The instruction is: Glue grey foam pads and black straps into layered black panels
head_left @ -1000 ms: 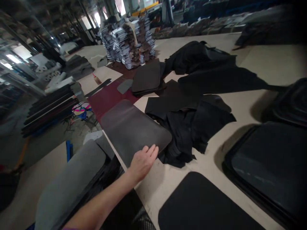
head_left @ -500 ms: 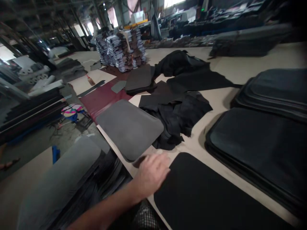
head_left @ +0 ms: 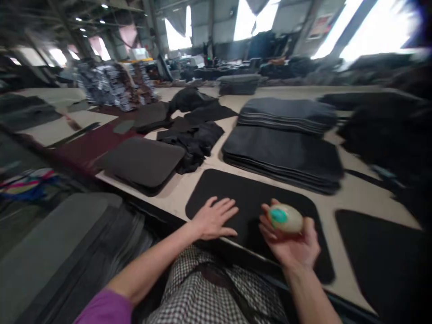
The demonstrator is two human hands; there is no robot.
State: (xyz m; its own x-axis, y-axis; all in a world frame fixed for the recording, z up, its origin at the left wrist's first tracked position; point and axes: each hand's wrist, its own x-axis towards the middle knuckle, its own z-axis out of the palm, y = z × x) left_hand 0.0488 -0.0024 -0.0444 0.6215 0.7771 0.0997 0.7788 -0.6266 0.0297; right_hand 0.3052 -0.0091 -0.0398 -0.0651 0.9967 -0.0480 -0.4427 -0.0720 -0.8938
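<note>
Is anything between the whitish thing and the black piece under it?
Only the right hand cupping the whitish thing shows between it and the black piece; the left hand lies on the piece, off to one side.

The right hand (head_left: 292, 240) grips a container (head_left: 286, 219) above a panel (head_left: 248, 191) on a table (head_left: 359, 198). Left of the grip, the left hand (head_left: 214, 220) rests on the same panel. Beyond the grip lies a front stack (head_left: 283, 150), with a rear stack (head_left: 286, 110) behind it. Right of the grip is another panel (head_left: 381, 247). Farther left on the table sits a low stack (head_left: 145, 162); a scrap heap (head_left: 197, 141) lies between it and the front stack. A sheet pile (head_left: 77, 229) stands well left of the grip, beside the table's near edge.
</note>
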